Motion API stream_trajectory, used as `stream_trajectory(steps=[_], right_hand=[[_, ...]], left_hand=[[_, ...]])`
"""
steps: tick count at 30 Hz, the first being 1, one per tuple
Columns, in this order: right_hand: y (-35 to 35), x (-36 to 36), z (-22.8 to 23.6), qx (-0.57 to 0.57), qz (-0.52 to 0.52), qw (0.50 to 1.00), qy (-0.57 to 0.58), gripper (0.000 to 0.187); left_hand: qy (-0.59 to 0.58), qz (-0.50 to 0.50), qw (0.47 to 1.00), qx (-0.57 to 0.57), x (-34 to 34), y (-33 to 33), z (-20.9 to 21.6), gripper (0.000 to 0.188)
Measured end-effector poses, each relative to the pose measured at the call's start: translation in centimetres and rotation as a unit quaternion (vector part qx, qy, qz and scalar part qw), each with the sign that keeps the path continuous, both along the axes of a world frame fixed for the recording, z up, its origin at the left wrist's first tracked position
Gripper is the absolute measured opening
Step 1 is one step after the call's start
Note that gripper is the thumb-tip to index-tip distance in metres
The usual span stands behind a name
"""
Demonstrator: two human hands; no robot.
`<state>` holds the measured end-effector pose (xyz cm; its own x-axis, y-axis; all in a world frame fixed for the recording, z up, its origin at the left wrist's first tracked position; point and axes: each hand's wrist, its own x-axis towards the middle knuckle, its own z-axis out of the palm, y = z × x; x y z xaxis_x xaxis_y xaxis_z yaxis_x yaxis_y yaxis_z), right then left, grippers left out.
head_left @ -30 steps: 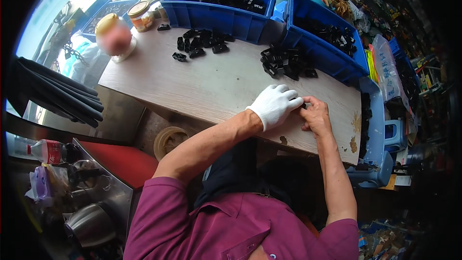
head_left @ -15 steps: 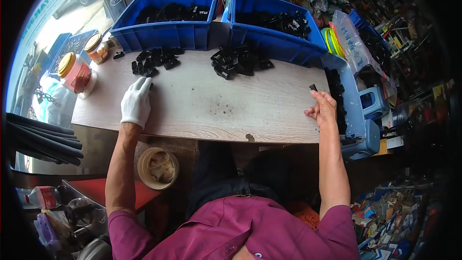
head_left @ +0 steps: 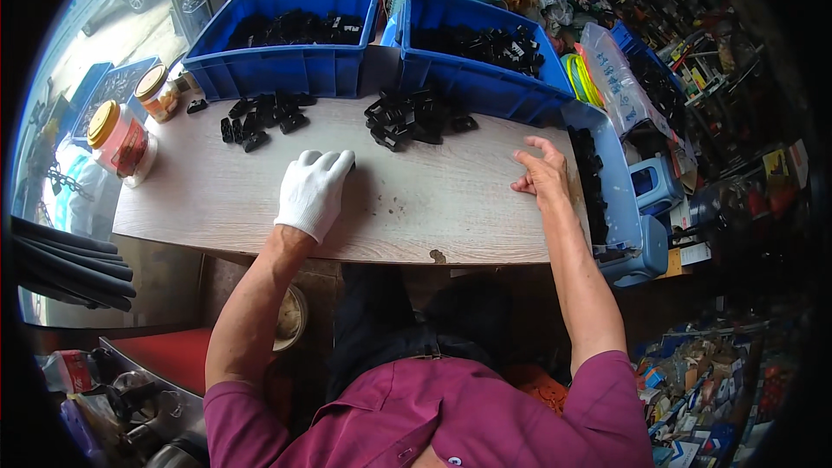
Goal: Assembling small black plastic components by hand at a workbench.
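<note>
My left hand point(head_left: 314, 193), in a white knit glove, is over the middle-left of the table. Its fingers are closed round a small black plastic part point(head_left: 352, 166), of which only a bit shows past the fingertips. My bare right hand point(head_left: 545, 173) is near the table's right end with fingers apart and nothing in them. Ahead of the left hand lies a loose pile of black plastic parts point(head_left: 264, 116). A second pile of the same parts point(head_left: 412, 118) sits at the back middle, between the two hands.
Two blue crates point(head_left: 277, 71) point(head_left: 485, 87) of black parts stand along the back edge. A lighter blue bin point(head_left: 617, 182) with black parts adjoins the right end. Two yellow-lidded jars point(head_left: 121, 147) point(head_left: 159, 94) are at the left. Below the table is a round bucket point(head_left: 299, 316).
My left hand has moved right, toward the table's middle, with a black part. My right hand has opened, and the small black part it held is gone from its fingers.
</note>
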<state>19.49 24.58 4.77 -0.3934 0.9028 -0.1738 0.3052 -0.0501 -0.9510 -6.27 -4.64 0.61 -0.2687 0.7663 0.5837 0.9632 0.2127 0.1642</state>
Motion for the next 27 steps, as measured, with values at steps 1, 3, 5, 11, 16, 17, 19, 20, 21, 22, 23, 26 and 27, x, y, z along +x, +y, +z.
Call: stream_trajectory(steps=[1, 3, 5, 11, 16, 17, 19, 20, 21, 22, 23, 26, 27], right_hand=[[-0.2, -1.2, -0.2, 0.004, 0.02, 1.0, -0.009, 0.054], [-0.4, -3.6, -0.2, 0.03, 0.046, 0.996, -0.063, 0.055], [-0.7, -5.6, -0.5, 0.044, 0.058, 0.995, -0.072, 0.055], [-0.5, -8.9, -0.1, 0.132, 0.132, 0.965, -0.184, 0.054], [-0.5, -9.3, -0.6, 0.164, 0.115, 0.954, -0.221, 0.05], [-0.5, -9.1, -0.7, 0.169, 0.109, 0.957, -0.211, 0.05], [-0.5, -8.5, -0.6, 0.123, 0.107, 0.965, -0.207, 0.049], [-0.6, -8.2, -0.3, 0.076, 0.106, 0.971, -0.201, 0.049], [-0.7, -7.7, -0.1, 0.076, 0.105, 0.971, -0.201, 0.049], [-1.0, -7.2, 0.2, 0.028, 0.121, 0.974, -0.188, 0.048], [-1.3, -6.8, 0.4, -0.019, 0.136, 0.975, -0.175, 0.047], [-2.9, -5.6, 0.6, -0.055, 0.155, 0.973, -0.16, 0.045], [-3.4, -5.3, 0.6, -0.066, 0.165, 0.972, -0.152, 0.045]], left_hand=[[-0.008, -0.001, 1.0, -0.015, 0.4, 0.3, 0.4, 0.023], [-0.016, -0.003, 1.0, -0.007, 0.6, 0.5, 0.5, 0.021], [-0.023, -0.003, 1.0, 0.001, 0.6, 0.5, 0.7, 0.02], [-0.066, 0.008, 0.997, -0.045, 0.7, 0.1, 1.2, 0.031], [-0.061, -0.001, 0.998, 0.006, 0.6, 0.4, 1.0, 0.022], [-0.062, -0.001, 0.998, 0.006, 0.6, 0.4, 1.1, 0.022], [-0.069, 0.003, 0.997, 0.015, 0.6, 0.3, 1.4, 0.027], [-0.069, 0.003, 0.997, 0.015, 0.7, 0.2, 1.7, 0.027], [-0.051, 0.004, 0.997, 0.053, 0.9, 0.2, 2.1, 0.029], [-0.032, 0.007, 0.995, 0.092, 1.1, 0.1, 2.4, 0.031], [-0.031, 0.007, 0.995, 0.092, 1.3, 0.0, 2.4, 0.031], [-0.041, -0.051, 0.986, 0.155, 2.7, 0.3, 2.6, 0.031], [-0.061, -0.071, 0.988, 0.122, 3.7, 1.0, 2.6, 0.032]])
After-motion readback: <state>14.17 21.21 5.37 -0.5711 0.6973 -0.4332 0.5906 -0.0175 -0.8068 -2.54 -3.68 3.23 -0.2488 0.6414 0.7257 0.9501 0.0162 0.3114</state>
